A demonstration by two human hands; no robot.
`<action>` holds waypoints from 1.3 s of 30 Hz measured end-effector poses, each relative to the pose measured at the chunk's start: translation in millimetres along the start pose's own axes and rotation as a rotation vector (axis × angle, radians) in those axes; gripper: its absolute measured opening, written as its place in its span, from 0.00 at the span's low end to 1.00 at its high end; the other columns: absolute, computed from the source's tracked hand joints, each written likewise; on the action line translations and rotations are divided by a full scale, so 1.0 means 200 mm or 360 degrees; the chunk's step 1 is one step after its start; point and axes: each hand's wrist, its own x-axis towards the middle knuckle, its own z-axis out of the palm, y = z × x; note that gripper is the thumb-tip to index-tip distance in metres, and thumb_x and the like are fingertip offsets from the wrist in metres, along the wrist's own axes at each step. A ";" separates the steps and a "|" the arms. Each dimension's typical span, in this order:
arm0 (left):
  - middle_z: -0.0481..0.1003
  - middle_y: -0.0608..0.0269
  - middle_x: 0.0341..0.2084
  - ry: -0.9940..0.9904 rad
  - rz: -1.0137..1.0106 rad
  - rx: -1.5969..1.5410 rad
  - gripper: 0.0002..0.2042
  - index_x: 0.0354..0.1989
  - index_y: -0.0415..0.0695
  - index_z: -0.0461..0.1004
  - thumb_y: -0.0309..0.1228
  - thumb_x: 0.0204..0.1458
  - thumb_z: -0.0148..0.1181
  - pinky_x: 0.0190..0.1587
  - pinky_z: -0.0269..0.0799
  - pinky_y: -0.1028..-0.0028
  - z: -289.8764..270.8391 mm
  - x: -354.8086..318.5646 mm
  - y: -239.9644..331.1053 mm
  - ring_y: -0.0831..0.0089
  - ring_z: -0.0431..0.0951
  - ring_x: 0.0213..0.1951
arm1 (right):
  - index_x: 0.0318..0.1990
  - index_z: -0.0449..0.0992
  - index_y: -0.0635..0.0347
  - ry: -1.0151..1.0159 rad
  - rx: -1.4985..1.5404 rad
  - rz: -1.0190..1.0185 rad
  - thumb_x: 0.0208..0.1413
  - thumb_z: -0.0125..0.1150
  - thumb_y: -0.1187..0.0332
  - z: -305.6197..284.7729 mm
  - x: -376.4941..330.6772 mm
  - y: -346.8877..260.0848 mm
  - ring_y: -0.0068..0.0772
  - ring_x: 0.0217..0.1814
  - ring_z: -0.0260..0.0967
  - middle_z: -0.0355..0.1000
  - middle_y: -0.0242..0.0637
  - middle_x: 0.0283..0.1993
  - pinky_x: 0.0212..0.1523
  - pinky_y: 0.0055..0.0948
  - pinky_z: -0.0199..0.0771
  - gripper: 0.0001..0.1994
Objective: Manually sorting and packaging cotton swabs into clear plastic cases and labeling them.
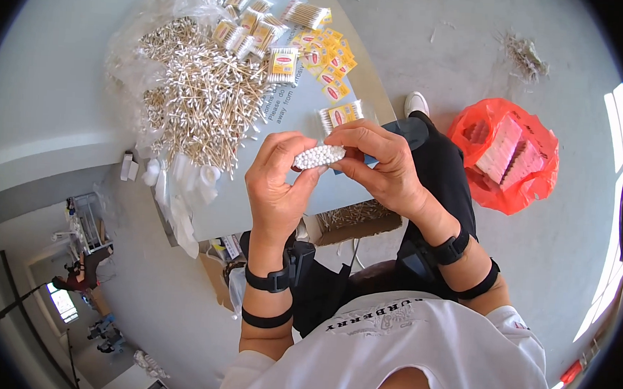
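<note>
Wearer: a person in a white printed shirt (415, 358) bends over the work, black straps (270, 281) around both forearms.
Left hand: the left hand (276, 182) pinches one end of the bundle, fingers above and thumb beneath.
Right hand: the right hand (392, 164) grasps the opposite end between thumb and fingers.
Swab bundle: a bundle of cotton swabs (318, 157) is held above the worktop (225, 203), its white tips facing the camera, packed tight as beads into a long, slightly curved oval; the sticks are hidden behind.
Finished-looking pack: just beyond the hands, a clear pack (341, 116) with a yellow label lies flat.
Heap: loose swabs (211, 88), white-tipped with tan sticks, sprawl to the left, amid clear plastic (130, 76).
Labels and packs: yellow cards (335, 71) with red ovals fan out beside more filled packs (283, 64).
Below: a cardboard box (356, 229) holds more sticks.
Floor: a red plastic bag (462, 186) at right carries pink-and-white bundles (503, 146).
Background: another person (89, 273) appears far left.
</note>
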 end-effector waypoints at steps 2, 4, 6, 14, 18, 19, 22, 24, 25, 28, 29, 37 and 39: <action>0.74 0.59 0.36 -0.0015 -0.0064 -0.0123 0.18 0.39 0.40 0.75 0.16 0.36 0.68 0.34 0.73 0.71 -0.03 -0.03 0.02 0.67 0.77 0.36 | 0.46 0.74 0.64 -0.0026 0.0080 0.0057 0.48 0.64 0.82 0.01 -0.02 -0.03 0.21 0.33 0.67 0.71 0.36 0.44 0.35 0.20 0.70 0.16; 0.74 0.59 0.36 -0.0023 0.0012 -0.0154 0.18 0.40 0.40 0.76 0.18 0.37 0.70 0.35 0.73 0.73 -0.04 -0.05 0.03 0.69 0.76 0.35 | 0.46 0.74 0.63 -0.0040 0.0030 -0.0014 0.48 0.64 0.81 0.01 -0.03 -0.06 0.21 0.31 0.66 0.71 0.36 0.43 0.34 0.19 0.69 0.16; 0.74 0.59 0.36 -0.0029 0.0026 -0.0193 0.18 0.40 0.40 0.76 0.18 0.37 0.70 0.35 0.73 0.73 -0.06 -0.06 0.04 0.69 0.76 0.35 | 0.46 0.74 0.63 -0.0074 -0.0005 -0.0037 0.48 0.65 0.80 0.00 -0.04 -0.10 0.21 0.31 0.66 0.71 0.36 0.43 0.33 0.20 0.68 0.16; 0.74 0.57 0.36 -0.0067 0.0114 -0.0167 0.17 0.41 0.39 0.77 0.19 0.38 0.69 0.37 0.72 0.73 -0.10 -0.07 0.09 0.66 0.76 0.36 | 0.45 0.74 0.63 -0.0088 -0.0107 -0.0173 0.48 0.66 0.78 -0.01 -0.05 -0.17 0.22 0.29 0.65 0.72 0.37 0.44 0.29 0.20 0.67 0.15; 0.74 0.59 0.34 -0.0044 0.0178 -0.0142 0.16 0.38 0.38 0.76 0.18 0.37 0.69 0.36 0.71 0.73 -0.10 -0.07 0.10 0.66 0.75 0.34 | 0.43 0.75 0.63 -0.0107 -0.0111 -0.0220 0.48 0.65 0.78 -0.01 -0.04 -0.15 0.23 0.30 0.67 0.73 0.38 0.44 0.28 0.21 0.68 0.14; 0.73 0.59 0.33 -0.0049 0.0183 -0.0131 0.16 0.37 0.38 0.76 0.18 0.36 0.69 0.34 0.71 0.72 -0.10 -0.07 0.10 0.66 0.74 0.33 | 0.42 0.76 0.64 -0.0111 -0.0103 -0.0252 0.47 0.65 0.79 -0.01 -0.04 -0.15 0.23 0.30 0.67 0.73 0.38 0.44 0.28 0.22 0.69 0.13; 0.72 0.60 0.30 -0.0026 0.0168 -0.0112 0.14 0.34 0.37 0.74 0.18 0.36 0.69 0.32 0.69 0.71 -0.07 -0.08 0.09 0.66 0.72 0.31 | 0.41 0.75 0.64 -0.0153 -0.0163 -0.0273 0.45 0.64 0.80 0.00 -0.03 -0.13 0.26 0.31 0.69 0.73 0.39 0.43 0.27 0.23 0.70 0.13; 0.72 0.60 0.30 -0.0033 0.0181 -0.0097 0.13 0.33 0.37 0.74 0.17 0.36 0.68 0.31 0.68 0.71 -0.06 -0.09 0.07 0.65 0.72 0.30 | 0.40 0.75 0.65 -0.0163 -0.0243 -0.0327 0.44 0.64 0.81 0.00 -0.03 -0.12 0.28 0.30 0.69 0.73 0.39 0.42 0.28 0.23 0.70 0.13; 0.72 0.60 0.29 -0.0040 0.0202 -0.0077 0.13 0.32 0.37 0.73 0.17 0.36 0.68 0.30 0.68 0.70 -0.05 -0.09 0.07 0.65 0.71 0.30 | 0.39 0.74 0.65 -0.0171 -0.0324 -0.0389 0.43 0.63 0.81 0.00 -0.03 -0.11 0.29 0.30 0.69 0.72 0.39 0.41 0.28 0.23 0.71 0.13; 0.71 0.59 0.28 -0.0040 0.0212 -0.0060 0.13 0.31 0.37 0.72 0.17 0.36 0.68 0.29 0.67 0.69 -0.04 -0.11 0.05 0.63 0.71 0.29 | 0.36 0.73 0.65 -0.0215 -0.0435 -0.0426 0.41 0.63 0.82 0.01 -0.03 -0.11 0.36 0.31 0.70 0.72 0.40 0.39 0.29 0.27 0.72 0.12; 0.71 0.59 0.28 -0.0040 0.0205 -0.0063 0.13 0.31 0.37 0.72 0.17 0.36 0.68 0.29 0.67 0.69 -0.04 -0.11 0.05 0.63 0.71 0.29 | 0.36 0.73 0.65 -0.0219 -0.0435 -0.0420 0.41 0.63 0.82 0.01 -0.03 -0.10 0.36 0.31 0.70 0.72 0.40 0.39 0.29 0.27 0.72 0.12; 0.74 0.61 0.32 -0.0097 -0.0103 -0.0022 0.12 0.34 0.37 0.74 0.16 0.39 0.67 0.32 0.70 0.75 0.13 -0.33 -0.20 0.72 0.74 0.32 | 0.38 0.72 0.65 -0.0404 -0.0558 -0.0282 0.42 0.63 0.81 0.05 -0.13 0.16 0.44 0.32 0.71 0.71 0.42 0.37 0.32 0.34 0.73 0.13; 0.74 0.61 0.33 -0.0089 -0.0255 -0.0122 0.12 0.35 0.38 0.74 0.16 0.40 0.67 0.33 0.71 0.75 0.17 -0.38 -0.23 0.73 0.74 0.33 | 0.39 0.73 0.65 -0.0390 -0.0509 -0.0117 0.43 0.62 0.81 0.07 -0.19 0.20 0.43 0.32 0.71 0.71 0.41 0.37 0.32 0.33 0.73 0.13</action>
